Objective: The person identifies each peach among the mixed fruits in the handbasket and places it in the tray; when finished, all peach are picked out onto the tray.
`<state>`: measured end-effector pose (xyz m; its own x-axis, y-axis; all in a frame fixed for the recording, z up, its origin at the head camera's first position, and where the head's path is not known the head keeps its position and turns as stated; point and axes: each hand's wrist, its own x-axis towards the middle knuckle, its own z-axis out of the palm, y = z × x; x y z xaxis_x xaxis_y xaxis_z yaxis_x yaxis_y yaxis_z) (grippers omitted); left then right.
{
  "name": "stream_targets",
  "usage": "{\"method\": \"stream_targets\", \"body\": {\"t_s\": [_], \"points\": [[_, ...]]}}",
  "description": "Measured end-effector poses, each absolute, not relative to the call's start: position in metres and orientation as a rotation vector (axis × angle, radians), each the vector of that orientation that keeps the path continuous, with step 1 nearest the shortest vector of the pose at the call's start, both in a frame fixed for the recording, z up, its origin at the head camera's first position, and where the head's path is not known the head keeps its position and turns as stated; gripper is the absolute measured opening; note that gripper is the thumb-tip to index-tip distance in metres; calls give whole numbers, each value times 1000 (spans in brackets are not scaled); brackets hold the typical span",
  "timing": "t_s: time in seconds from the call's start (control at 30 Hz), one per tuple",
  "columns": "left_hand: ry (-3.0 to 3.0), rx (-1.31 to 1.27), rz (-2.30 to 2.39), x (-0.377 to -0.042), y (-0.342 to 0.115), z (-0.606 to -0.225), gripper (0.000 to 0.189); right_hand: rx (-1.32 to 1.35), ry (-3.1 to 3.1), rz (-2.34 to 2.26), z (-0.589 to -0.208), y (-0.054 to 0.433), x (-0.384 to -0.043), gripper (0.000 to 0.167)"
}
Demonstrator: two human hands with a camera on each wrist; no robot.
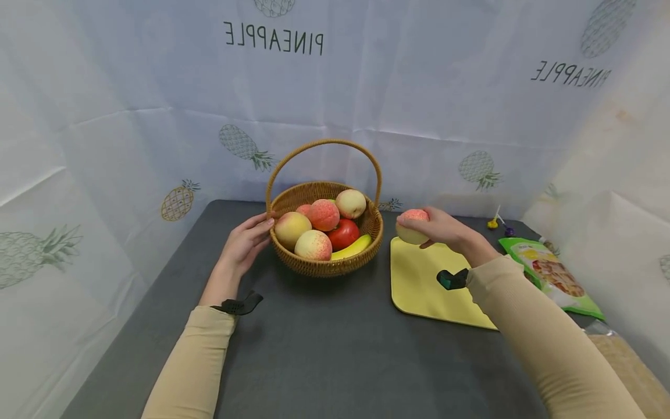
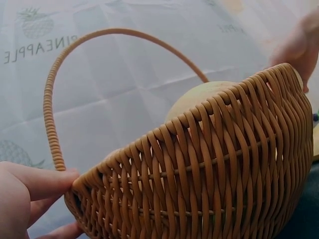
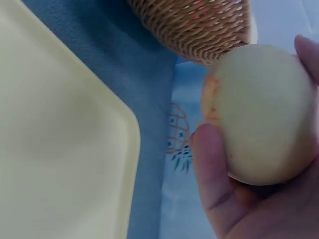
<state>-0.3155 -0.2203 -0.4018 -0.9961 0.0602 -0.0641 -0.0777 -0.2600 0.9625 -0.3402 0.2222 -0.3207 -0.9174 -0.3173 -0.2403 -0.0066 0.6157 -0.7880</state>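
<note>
A wicker basket (image 1: 335, 269) with an arched handle stands at the back middle of the table. Inside lie several peaches (image 1: 324, 215), a red tomato-like fruit (image 1: 344, 234) and a banana (image 1: 353, 248). My left hand (image 1: 246, 243) grips the basket's left rim by the foot of the handle; in the left wrist view its thumb (image 2: 47, 184) lies at the rim and other fingers are partly hidden. To the right of the basket, my right hand (image 1: 444, 230) holds a pale peach (image 3: 264, 114) with a reddish blush, over the far edge of a yellow tray (image 1: 424, 285).
Right of the tray lies a green food bag (image 1: 555, 273). Behind it are a yellow lollipop (image 1: 492, 223) and a purple one (image 1: 509, 231). A brown package (image 1: 628, 361) sits at the right edge. Pineapple-print cloth (image 1: 335, 87) hangs behind the dark table (image 1: 324, 343).
</note>
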Motion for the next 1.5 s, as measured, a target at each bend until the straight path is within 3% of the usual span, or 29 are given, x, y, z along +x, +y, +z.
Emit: {"method": "stream_targets", "body": {"t_s": [0.47,0.97,1.5], "points": [[1841,-48,2442,-317,-217,-403,61,-224,2530,-1176,-356,241,-350,71],[1840,-75,2477,-314,-218,-404,60,-189,2594,-993,-383,243,-361,79],[1776,-154,2610,-316,-211,-406,59,-193,2591,-966,-375,244,-355,86]]}}
